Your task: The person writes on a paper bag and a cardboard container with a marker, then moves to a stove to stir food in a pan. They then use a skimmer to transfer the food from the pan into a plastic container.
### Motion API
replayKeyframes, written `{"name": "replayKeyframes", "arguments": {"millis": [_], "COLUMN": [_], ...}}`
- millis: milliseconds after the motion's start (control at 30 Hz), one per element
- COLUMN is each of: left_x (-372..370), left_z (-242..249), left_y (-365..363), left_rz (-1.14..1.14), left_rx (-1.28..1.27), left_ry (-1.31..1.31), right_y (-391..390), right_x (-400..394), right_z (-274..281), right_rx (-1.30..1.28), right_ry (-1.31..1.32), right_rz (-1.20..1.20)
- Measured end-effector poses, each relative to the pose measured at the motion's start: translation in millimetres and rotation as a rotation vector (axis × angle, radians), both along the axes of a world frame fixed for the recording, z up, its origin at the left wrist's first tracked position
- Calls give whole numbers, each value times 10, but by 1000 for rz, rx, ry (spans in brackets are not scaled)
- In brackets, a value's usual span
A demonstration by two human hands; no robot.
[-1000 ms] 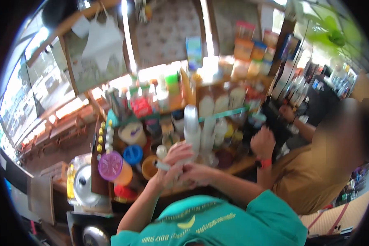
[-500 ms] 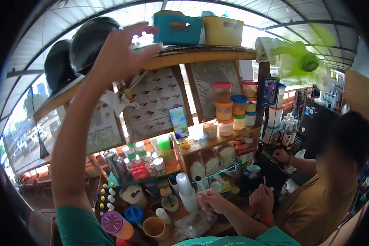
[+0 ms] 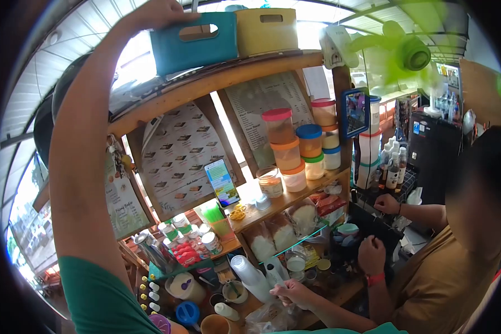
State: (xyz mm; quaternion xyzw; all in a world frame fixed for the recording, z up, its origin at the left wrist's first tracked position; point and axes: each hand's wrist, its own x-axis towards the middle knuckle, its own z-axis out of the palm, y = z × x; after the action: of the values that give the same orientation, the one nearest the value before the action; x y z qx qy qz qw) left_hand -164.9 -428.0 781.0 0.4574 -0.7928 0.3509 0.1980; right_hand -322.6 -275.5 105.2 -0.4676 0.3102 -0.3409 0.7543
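My left hand (image 3: 162, 13) is raised to the top shelf, at the upper left rim of a teal plastic basket (image 3: 197, 54). One finger lies over the rim; the others are hidden or cut off by the frame. Low in the middle, my right hand (image 3: 296, 295) is closed in a pinch on something I cannot make out. Just beyond it lean a stack of clear plastic cups (image 3: 249, 275) and a pale tube-like thing with a dark tip (image 3: 274, 271). A crumpled clear plastic bag (image 3: 267, 318) lies just below that hand.
A yellow basket (image 3: 267, 36) stands beside the teal one on the wooden shelf (image 3: 234, 78). Lidded tubs (image 3: 286, 156) and a phone (image 3: 221, 183) stand on the lower shelf. A green fan (image 3: 414, 53) hangs at upper right. A co-worker (image 3: 445, 261) stands close on my right.
My left hand has gone from open in the air left of the teal basket to its rim. The view has shifted right and closer to the shelf. My right hand stays near the cups.
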Motion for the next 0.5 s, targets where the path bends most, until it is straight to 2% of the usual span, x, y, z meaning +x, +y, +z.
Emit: {"name": "replayKeyframes", "arguments": {"millis": [33,67,133,167,267,333,467,500], "left_x": [-82,-81,65,147,345,359,321,282], "left_z": [-85,-11,232,300,332,248,287,322], "left_y": [243,201,-60,-165,-367,-354,-428,-449], "left_rz": [-95,-156,4,7,130,66,122,238], "left_rx": [-51,-30,-163,-164,109,269,233,251], "left_ry": [215,257,110,106,293,426,303,261], "right_y": [-12,-19,-25,-31,-19,16,91,98], "right_x": [-3,-8,5,9,22,30,16,4], "right_z": [-27,-53,-85,-96,-119,-160,-218,-238], "right_rx": [13,29,44,52,73,39,18,17], "right_ry": [-4,-11,-17,-17,-21,-5,-13,-12], "right_rz": [2,7,22,27,49,52,79,81]}}
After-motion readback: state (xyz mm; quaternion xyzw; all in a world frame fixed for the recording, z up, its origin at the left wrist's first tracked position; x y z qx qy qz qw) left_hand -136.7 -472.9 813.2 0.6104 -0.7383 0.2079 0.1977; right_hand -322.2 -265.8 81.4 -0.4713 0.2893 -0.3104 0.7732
